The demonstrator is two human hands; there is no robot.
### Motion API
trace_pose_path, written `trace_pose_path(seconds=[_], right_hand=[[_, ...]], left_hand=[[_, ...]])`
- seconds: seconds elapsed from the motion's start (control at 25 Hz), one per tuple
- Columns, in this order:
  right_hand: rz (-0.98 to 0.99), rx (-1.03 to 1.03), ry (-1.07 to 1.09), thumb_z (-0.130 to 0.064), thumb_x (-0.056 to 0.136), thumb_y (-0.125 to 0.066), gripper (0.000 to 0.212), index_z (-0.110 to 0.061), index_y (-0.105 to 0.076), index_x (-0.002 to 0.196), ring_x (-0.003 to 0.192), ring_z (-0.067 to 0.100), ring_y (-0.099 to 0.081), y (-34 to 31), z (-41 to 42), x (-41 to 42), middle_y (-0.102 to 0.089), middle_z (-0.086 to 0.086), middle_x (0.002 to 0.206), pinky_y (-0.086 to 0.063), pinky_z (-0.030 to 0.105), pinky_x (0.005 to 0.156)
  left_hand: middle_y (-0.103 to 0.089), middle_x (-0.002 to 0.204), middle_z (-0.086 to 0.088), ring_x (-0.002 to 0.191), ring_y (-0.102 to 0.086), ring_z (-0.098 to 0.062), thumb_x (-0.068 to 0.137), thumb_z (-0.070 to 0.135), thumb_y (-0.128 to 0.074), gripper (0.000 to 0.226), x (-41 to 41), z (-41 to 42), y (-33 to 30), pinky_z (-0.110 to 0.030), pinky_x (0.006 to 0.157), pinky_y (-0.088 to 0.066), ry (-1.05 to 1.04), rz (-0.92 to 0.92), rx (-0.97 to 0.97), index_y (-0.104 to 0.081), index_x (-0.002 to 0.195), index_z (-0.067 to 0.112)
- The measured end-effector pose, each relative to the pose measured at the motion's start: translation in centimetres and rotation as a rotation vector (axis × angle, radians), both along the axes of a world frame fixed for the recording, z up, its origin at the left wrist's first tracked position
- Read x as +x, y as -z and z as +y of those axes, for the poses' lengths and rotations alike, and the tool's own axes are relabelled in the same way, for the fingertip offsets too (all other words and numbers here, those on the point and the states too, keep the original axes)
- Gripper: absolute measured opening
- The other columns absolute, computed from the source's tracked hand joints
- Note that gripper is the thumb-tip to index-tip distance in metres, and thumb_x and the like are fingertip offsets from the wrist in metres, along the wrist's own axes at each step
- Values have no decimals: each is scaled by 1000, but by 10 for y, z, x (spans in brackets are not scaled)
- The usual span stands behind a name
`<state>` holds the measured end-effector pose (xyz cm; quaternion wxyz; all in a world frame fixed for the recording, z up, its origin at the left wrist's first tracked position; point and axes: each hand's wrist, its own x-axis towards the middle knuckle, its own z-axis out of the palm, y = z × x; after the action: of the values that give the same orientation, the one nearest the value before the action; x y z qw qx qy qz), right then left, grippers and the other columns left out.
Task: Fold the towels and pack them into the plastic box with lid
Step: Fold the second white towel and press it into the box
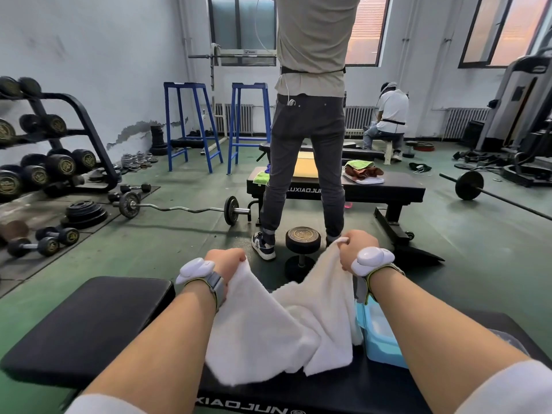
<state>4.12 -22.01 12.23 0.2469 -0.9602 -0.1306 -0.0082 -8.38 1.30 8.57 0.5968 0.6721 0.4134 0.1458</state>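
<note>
Item 1, bottom of frame: black padded bench (pixel 89 324), white lettering on its near edge.

Item 2, lower centre: white towel (pixel 280 324), held up by two corners, sagging in the middle, its lower part resting on the bench pad.

Item 3, centre-left: left hand (pixel 228 261), fingers clenched round the towel's left corner; white wrist device (pixel 195 270) strapped on.

Item 4, centre-right: right hand (pixel 357 246), fingers clenched round the towel's right corner, held a little higher in the frame than the left; matching white device (pixel 373 259) on the wrist.

Item 5, lower right: light-blue plastic box (pixel 380 333), on the bench just beside the towel, partly hidden by the right forearm and the towel's edge. Whether its lid is on cannot be told.

Item 6, centre, beyond the hands: black dumbbell (pixel 301 249) standing on end on the green floor (pixel 179 240).

Item 7, centre: standing person (pixel 307 130), back turned, grey shirt, dark trousers.

Item 8, centre-right, past that person: second black bench (pixel 373 189) bearing a white tray (pixel 363 179) with green and brown cloths (pixel 360 168) piled in it, and a green cloth (pixel 259 177) at its left end.

Item 9, centre-left: curl bar with plates (pixel 179 208) lying on the floor.

Item 10, left edge: dumbbell rack (pixel 44 144), loaded.

Item 11, upper centre-left: two blue stands (pixel 191 124).

Item 12, upper right: seated person (pixel 388 118) in white, back turned, near the radiators.
</note>
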Motion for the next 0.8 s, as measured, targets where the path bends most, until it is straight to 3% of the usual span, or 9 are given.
trace_pose_path(seconds=[0.08, 0.16, 0.24, 0.36, 0.48, 0.56, 0.68, 0.8], right_hand=[[-40, -37, 30, -20, 96, -46, 29, -10, -68, 82, 92, 34, -63, -8, -3, -1, -69, 14, 91, -41, 26, 71], [-55, -33, 79, -30, 95, -45, 38, -15, -57, 63, 80, 32, -56, -12, -7, -2, -59, 8, 72, -37, 27, 71], [-69, 39, 119, -37, 93, -46, 40, -16, -56, 60, 76, 30, -52, -14, -10, -2, -55, 4, 66, -36, 31, 75], [-50, 220, 64, -37, 90, -54, 42, -17, -50, 53, 69, 30, -51, -14, -7, -3, -49, 1, 57, -37, 28, 64], [20, 295, -19, -41, 85, -60, 41, -9, -59, 60, 65, 26, -47, -5, 0, -4, -52, 6, 64, -37, 30, 62], [61, 374, -61, -45, 78, -65, 39, -7, -66, 67, 63, 22, -48, 2, 7, -4, -54, 2, 63, -40, 30, 61], [95, 484, -95, -45, 74, -69, 30, -19, -65, 59, 58, 15, -51, 7, 16, -7, -55, -8, 55, -43, 27, 60], [63, 410, -118, -44, 81, -65, 30, -24, -67, 59, 60, 13, -52, 7, 22, -11, -57, -13, 53, -41, 24, 58]], left_hand=[[-59, 73, -13, 71, -57, -30, 74, 12, -69, 12, 4, -5, -3, -33, 70, -46, 34, -20, -6, -66, 81, 3], [-65, 75, -12, 69, -61, -28, 72, 12, -77, 11, 7, -14, -3, -35, 71, -52, 50, -151, -10, -72, 82, 9], [-72, 81, -12, 74, -67, -27, 67, 18, -83, 17, 14, -21, -4, -43, 81, -57, 38, -247, -29, -75, 80, 13], [-72, 81, -11, 77, -68, -27, 70, 29, -79, 23, 29, -35, -8, -49, 88, -56, 84, -295, -61, -79, 84, 11], [-69, 67, -7, 69, -64, -28, 69, 32, -76, 12, 37, -60, -12, -44, 79, -59, 154, -308, -19, -78, 67, 20], [-63, 54, 1, 58, -57, -22, 72, 28, -78, 17, 38, -74, -16, -38, 69, -55, 188, -283, 74, -74, 57, 22], [-65, 52, 0, 50, -58, -21, 68, 31, -79, 16, 42, -88, -20, -45, 73, -61, 221, -259, 86, -73, 57, 21], [-66, 51, 0, 52, -62, -23, 65, 41, -73, 13, 45, -94, -24, -48, 73, -62, 240, -237, 147, -74, 55, 33]])
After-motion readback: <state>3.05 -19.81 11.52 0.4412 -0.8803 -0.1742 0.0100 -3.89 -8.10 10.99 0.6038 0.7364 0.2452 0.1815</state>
